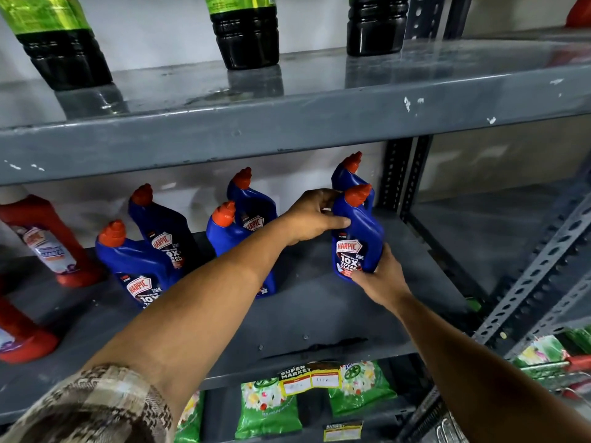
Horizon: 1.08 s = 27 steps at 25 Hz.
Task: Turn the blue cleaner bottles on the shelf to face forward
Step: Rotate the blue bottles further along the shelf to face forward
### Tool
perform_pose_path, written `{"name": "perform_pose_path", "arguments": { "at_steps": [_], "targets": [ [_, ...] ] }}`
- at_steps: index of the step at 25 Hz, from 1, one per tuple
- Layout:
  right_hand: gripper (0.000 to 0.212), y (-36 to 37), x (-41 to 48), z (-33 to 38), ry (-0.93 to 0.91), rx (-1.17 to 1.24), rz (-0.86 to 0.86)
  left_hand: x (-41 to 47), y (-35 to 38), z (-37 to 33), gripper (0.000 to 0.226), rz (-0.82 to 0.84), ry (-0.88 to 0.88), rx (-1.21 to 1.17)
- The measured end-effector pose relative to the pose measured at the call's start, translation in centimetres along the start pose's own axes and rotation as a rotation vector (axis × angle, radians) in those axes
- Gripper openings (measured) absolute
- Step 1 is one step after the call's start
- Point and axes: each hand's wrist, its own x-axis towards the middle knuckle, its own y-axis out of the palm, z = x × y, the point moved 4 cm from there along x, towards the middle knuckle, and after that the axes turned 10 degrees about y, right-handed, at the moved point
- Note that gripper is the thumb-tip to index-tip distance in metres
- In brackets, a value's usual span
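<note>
Several blue cleaner bottles with orange caps stand on the grey middle shelf (319,314). The rightmost front blue bottle (361,231) shows its label toward me; my left hand (315,219) grips its upper body and my right hand (382,279) holds its base. Behind it stands another blue bottle (347,174), label hidden. In the middle, one blue bottle (224,231) is partly hidden by my left forearm, with a labelled one (252,203) behind it. At the left, two blue bottles (137,266) (166,228) show their labels.
Red cleaner bottles (48,241) stand at the shelf's left end. Dark bottles with green labels (246,33) sit on the shelf above. Green packets (268,407) lie on the shelf below. A perforated metal upright (396,177) borders the right side.
</note>
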Motion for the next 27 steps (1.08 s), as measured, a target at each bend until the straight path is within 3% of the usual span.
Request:
{"name": "perform_pose_path", "arguments": {
  "at_steps": [6, 14, 27],
  "targets": [
    [0.056, -0.7, 1.6, 0.2, -0.002, 0.006, 0.026, -0.1, 0.2, 1.4, 0.054, -0.126, -0.031, 0.027],
    [0.056, -0.7, 2.4, -0.2, 0.015, -0.045, 0.033, -0.7, 0.4, 0.5, 0.052, -0.187, -0.035, 0.120],
    [0.052, -1.2, 1.9, -0.6, 0.003, -0.054, 0.039, -1.7, 1.5, 1.5, 0.048, -0.274, -0.044, 0.056]
  ]
}}
